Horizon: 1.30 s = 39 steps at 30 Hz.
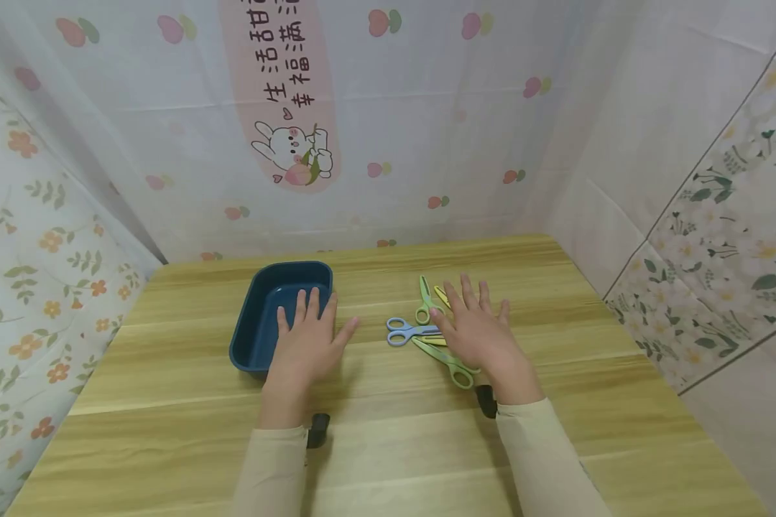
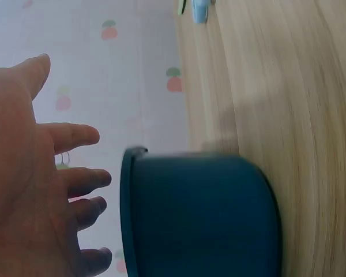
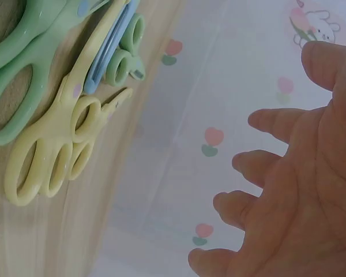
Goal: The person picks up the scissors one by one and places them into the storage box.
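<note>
With its fingers spread, the left hand (image 1: 307,348) hovers over the right side of a dark blue rectangular tub (image 1: 241,341). In the left wrist view that tub (image 2: 205,213) stands below the fingers, apart from them. The right hand (image 1: 481,334), fingers also spread, is above a loose pile of scissors and holds nothing. Blue scissors (image 1: 399,332) point right, toward this hand. Green scissors (image 1: 460,375) lie nearer the person, others (image 1: 424,294) farther back. Yellow scissors (image 3: 57,124) overlap in the right wrist view; the hand partly hides the pile in the head view.
The wood-grain table (image 1: 388,445) extends on all sides of the tub and scissors. A white curtain (image 1: 414,129) with fruit prints hangs along its back edge. Flowered cloth (image 1: 39,287) stands at the left, and a patterned panel (image 1: 711,237) at the right.
</note>
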Tool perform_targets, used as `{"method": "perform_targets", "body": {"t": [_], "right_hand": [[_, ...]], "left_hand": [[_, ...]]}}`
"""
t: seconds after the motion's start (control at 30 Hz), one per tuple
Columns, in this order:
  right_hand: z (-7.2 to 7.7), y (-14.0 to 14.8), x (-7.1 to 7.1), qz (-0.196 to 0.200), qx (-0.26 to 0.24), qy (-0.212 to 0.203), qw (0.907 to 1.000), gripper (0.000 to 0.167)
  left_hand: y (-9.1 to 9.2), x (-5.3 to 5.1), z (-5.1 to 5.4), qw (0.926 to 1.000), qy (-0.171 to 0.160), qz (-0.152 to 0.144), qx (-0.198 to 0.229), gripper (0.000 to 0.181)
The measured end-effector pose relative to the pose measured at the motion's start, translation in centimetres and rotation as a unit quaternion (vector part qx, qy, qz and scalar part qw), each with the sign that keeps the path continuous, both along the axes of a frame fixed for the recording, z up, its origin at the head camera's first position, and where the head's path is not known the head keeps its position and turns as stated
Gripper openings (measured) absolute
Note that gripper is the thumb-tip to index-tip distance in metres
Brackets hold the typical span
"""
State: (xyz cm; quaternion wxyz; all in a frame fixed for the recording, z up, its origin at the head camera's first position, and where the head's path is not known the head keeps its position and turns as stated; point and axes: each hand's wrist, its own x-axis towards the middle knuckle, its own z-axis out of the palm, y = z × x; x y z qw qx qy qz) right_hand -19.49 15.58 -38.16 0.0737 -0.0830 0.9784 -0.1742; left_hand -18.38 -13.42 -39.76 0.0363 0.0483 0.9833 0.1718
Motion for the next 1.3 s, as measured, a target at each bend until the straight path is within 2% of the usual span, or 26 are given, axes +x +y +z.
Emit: {"method": "perform_targets", "body": {"t": [0.17,0.33,0.53,0.63,0.83,0.93,1.07,1.13,1.3], "right_hand": [[0.0,0.4,0.0,-0.001,-0.009,-0.007,0.9999,0.076],[0.0,1.1,-0.3,0.009,-0.007,-0.016,0.9998,0.077],[-0.4,2.7,-0.3,0.037,0.029,-0.005,0.9989,0.08],[-1.0,3.5,0.0,0.056,0.052,-0.005,0.9971,0.081],[-2.4,5.1,1.0,0.101,0.085,-0.001,0.9913,0.079],[-3.1,5.9,1.4,0.124,0.088,0.038,0.9876,0.076],[-4.1,6.4,1.7,0.169,0.097,0.093,0.9764,0.063],[-4.5,6.6,1.8,0.188,0.104,0.098,0.9718,0.057],[-5.1,6.8,2.1,0.206,0.134,0.106,0.9636,0.062]], "left_hand": [[-1.7,0.2,-0.1,0.9999,0.003,0.015,0.005,0.083],[-3.7,0.6,-0.1,0.9996,0.005,0.027,-0.008,0.086],[-6.4,1.2,-0.4,0.9989,0.003,0.043,-0.02,0.093],[-8.1,1.5,-0.7,0.9986,-0.006,0.05,-0.015,0.103],[-11.3,1.8,-1.3,0.9974,-0.038,0.051,0.034,0.123],[-12.4,1.7,-1.5,0.9949,-0.056,0.039,0.074,0.13],[-13.6,1.7,-1.7,0.9887,-0.085,0.018,0.123,0.135],[-14.1,1.6,-1.8,0.9855,-0.102,0.014,0.135,0.137],[-14.9,1.5,-2.0,0.9809,-0.135,0.011,0.14,0.138]]}}
